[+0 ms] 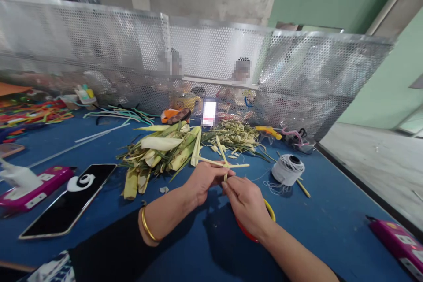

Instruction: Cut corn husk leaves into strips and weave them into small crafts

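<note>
My left hand and my right hand meet near the middle of the blue table. Both are closed on a small cross of pale green husk strips, whose arms stick out left, right and upward. My left fingers pinch its centre, while my right fingers hold the lower strip. A red and yellow ring-shaped object lies partly hidden beneath my right hand. Beyond my left hand is a pile of green corn husks. Shredded husk pieces lie behind the cross.
White thread spool stands right of my hands. A phone and a magenta power strip are at left, another power strip at right. Behind stands a perforated metal screen, with people visible through it.
</note>
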The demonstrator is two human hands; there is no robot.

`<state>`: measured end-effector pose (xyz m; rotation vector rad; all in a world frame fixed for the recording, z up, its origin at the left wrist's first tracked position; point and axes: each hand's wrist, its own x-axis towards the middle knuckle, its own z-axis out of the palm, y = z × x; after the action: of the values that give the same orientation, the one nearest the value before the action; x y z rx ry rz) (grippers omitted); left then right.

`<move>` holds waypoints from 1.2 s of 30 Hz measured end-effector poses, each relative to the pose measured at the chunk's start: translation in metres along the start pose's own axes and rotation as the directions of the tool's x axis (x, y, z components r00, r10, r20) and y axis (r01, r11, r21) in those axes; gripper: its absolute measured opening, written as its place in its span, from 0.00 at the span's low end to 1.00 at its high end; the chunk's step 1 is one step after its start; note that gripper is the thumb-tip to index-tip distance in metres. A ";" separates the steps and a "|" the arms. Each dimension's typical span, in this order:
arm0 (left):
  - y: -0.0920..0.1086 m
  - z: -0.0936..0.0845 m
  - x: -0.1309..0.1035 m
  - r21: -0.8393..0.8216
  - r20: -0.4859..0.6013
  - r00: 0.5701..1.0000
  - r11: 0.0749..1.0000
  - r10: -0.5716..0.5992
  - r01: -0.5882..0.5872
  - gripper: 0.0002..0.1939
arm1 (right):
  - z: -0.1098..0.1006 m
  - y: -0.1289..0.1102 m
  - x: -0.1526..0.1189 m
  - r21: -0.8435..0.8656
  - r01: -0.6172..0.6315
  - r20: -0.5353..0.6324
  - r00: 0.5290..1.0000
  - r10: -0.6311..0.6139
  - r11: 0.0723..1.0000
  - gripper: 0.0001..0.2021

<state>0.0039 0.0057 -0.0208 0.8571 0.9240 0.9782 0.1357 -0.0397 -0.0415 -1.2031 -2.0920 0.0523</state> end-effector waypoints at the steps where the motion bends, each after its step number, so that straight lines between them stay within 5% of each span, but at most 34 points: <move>1: 0.001 -0.001 0.001 0.005 0.006 1.000 1.000 -0.004 0.004 0.06 | -0.004 0.002 0.001 -0.011 -0.004 -0.014 1.000 0.003 1.000 0.18; 6: 0.005 -0.004 0.001 0.013 0.008 0.999 0.999 -0.040 0.039 0.04 | -0.016 0.020 0.010 -0.200 -0.093 -0.226 0.973 0.047 0.975 0.12; 11: -0.001 -0.003 0.001 0.182 0.047 0.996 0.980 0.076 -0.084 0.13 | -0.009 0.025 0.011 -0.223 -0.009 -0.005 1.000 0.008 0.975 0.16; 17: -0.005 -0.003 0.003 0.330 0.046 0.992 0.935 0.120 -0.129 0.15 | -0.012 0.014 0.007 -0.051 -0.076 0.004 0.997 0.076 0.996 0.17; 23: 0.001 -0.006 0.004 0.269 0.091 0.993 0.958 0.080 -0.102 0.18 | -0.017 0.016 0.010 0.145 -0.215 0.083 0.975 0.204 0.966 0.18; 28: 0.007 -0.009 0.005 0.253 0.190 0.982 0.966 -0.002 -0.047 0.24 | -0.023 0.033 0.020 0.477 -0.532 0.285 0.846 0.450 0.699 0.26; 33: 0.005 -0.006 0.002 0.378 0.200 0.979 0.925 -0.030 -0.049 0.24 | -0.019 0.035 0.023 0.752 -0.511 0.254 0.808 0.532 0.416 0.21; 36: 0.003 -0.003 -0.002 0.428 0.243 0.970 0.899 -0.012 -0.096 0.23 | -0.014 0.031 0.022 0.813 -0.481 0.232 0.785 0.575 0.329 0.21</move>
<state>-0.0005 0.0052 -0.0193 1.3518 0.9311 0.6871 0.1600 -0.0100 -0.0300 -1.1191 -1.1403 1.1806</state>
